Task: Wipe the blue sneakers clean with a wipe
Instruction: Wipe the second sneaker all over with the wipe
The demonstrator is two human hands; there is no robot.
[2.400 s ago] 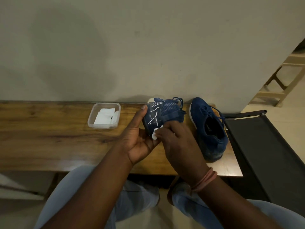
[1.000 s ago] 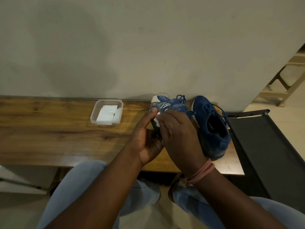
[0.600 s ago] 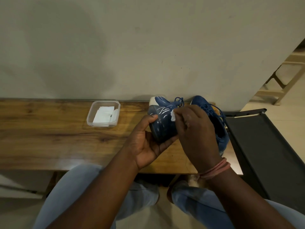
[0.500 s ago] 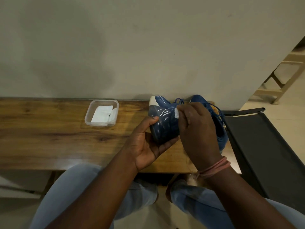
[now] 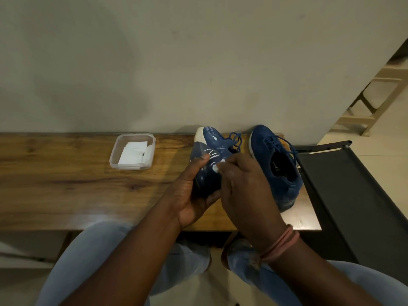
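Note:
A blue sneaker with white streaks point(image 5: 209, 149) is tipped on its side above the wooden table point(image 5: 66, 186). My left hand point(image 5: 192, 195) cups its heel from below, thumb on the side panel. My right hand point(image 5: 245, 186) pinches a small white wipe point(image 5: 217, 167) against the sneaker's side. The second blue sneaker point(image 5: 273, 164) stands upright on the table just to the right, untouched.
A clear plastic tub point(image 5: 132, 154) with folded white wipes sits on the table to the left of the shoes. A black chair or frame point(image 5: 353, 195) stands against the table's right end. The wall runs directly behind the table. My knees are under its front edge.
My right hand has slid the wipe down and left along the sneaker's side, from near the laces to the middle of the panel. My left hand keeps its hold on the shoe.

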